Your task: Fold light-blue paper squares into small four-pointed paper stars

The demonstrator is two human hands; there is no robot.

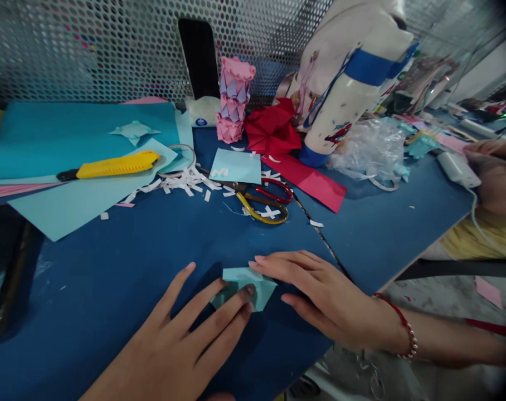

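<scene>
Two hands (165,348) touch one folded paper (262,295) near one scissors pair (253,198).

The left hand (173,345), fingers spread, presses a folded light-blue paper (261,292) on the blue tabletop (152,239); the right hand's (328,301) fingertips touch its upper right edge. Beyond lie scissors (253,198), white paper snippets (188,179) and a yellow utility knife (117,165).

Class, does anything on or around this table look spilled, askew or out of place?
Yes: white scraps lie strewn about the scissors, loose rather than gathered up. A pink paper lies off the table, below its right edge, oddly apart from the rest.
</scene>
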